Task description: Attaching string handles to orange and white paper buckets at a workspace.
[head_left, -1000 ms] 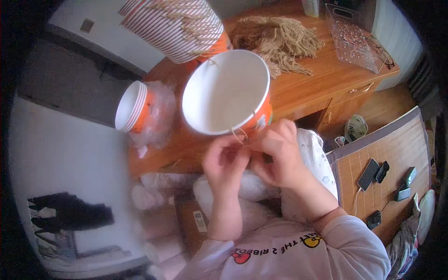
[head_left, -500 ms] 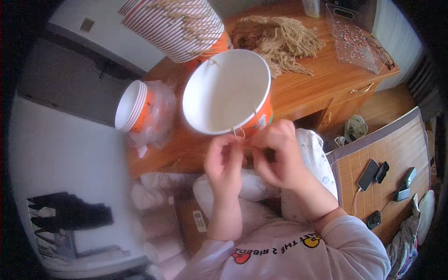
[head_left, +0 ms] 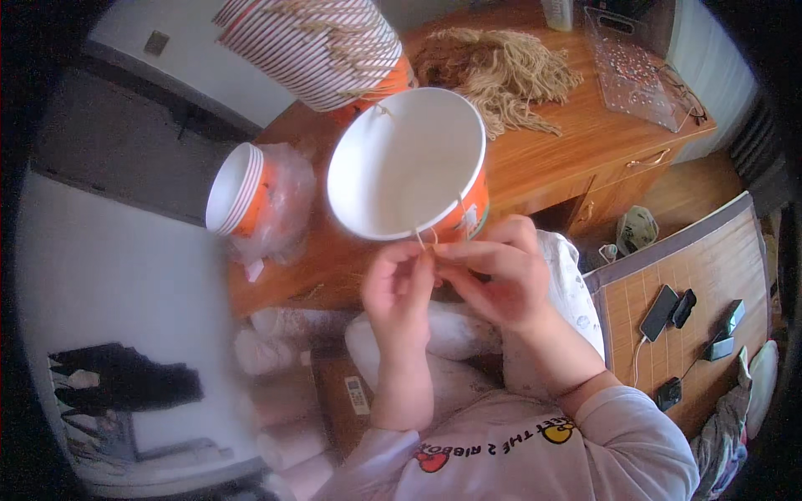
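A large paper bucket (head_left: 405,163), white inside and orange outside, rests tilted with its mouth toward me. A thin tan cord (head_left: 424,237) loops at the near part of its rim. My left hand (head_left: 401,288) pinches this cord between thumb and fingers just below the rim. From the right, my right hand (head_left: 501,271) meets it, thumb and forefinger closed on the cord at the left fingertips. Another bit of cord hangs on the bucket's right side. The exact grip on the cord ends is hidden by the fingers.
Behind stands a tall stack of nested buckets (head_left: 309,54) with cords hanging from them. A pile of tan cords (head_left: 510,75) lies on the wooden desk (head_left: 551,167). Several smaller nested buckets (head_left: 236,192) in plastic wrap stand left. A phone (head_left: 660,311) lies on a mat at right.
My right hand has turned slightly, and its thumb and forefinger have closed in against my left fingertips at the cord. The bucket has barely shifted.
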`<action>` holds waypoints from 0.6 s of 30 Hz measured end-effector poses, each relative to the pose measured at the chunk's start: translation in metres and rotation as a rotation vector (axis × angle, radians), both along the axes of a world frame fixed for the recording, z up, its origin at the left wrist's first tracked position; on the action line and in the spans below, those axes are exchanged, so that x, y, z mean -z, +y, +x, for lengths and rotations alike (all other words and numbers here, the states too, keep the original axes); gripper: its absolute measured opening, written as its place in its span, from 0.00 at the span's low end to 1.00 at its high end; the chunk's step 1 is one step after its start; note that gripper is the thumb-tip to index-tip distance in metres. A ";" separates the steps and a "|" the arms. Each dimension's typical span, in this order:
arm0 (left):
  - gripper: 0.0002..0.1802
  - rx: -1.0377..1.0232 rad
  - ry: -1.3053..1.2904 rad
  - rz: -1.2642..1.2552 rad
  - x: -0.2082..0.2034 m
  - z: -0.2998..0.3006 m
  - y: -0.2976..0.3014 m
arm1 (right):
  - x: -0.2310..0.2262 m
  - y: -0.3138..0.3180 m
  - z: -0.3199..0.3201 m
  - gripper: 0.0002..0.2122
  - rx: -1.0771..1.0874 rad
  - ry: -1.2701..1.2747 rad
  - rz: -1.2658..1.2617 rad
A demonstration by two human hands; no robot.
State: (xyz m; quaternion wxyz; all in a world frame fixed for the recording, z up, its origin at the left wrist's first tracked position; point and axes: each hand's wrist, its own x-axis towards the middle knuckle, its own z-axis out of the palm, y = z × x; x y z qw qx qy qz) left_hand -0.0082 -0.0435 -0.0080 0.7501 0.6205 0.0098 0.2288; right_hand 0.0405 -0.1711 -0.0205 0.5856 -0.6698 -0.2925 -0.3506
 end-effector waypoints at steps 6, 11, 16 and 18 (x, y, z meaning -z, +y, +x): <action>0.03 0.025 -0.019 0.037 -0.002 0.000 -0.005 | -0.002 -0.005 0.000 0.14 0.034 0.003 -0.043; 0.03 -0.004 -0.007 0.074 -0.004 -0.001 -0.008 | 0.005 -0.001 0.004 0.15 0.065 -0.090 -0.020; 0.04 -0.071 -0.021 0.111 0.001 -0.001 -0.007 | 0.005 -0.002 0.003 0.15 0.039 -0.012 -0.005; 0.04 -0.092 -0.034 0.130 0.001 -0.003 -0.006 | 0.005 -0.004 0.004 0.15 0.021 -0.037 -0.049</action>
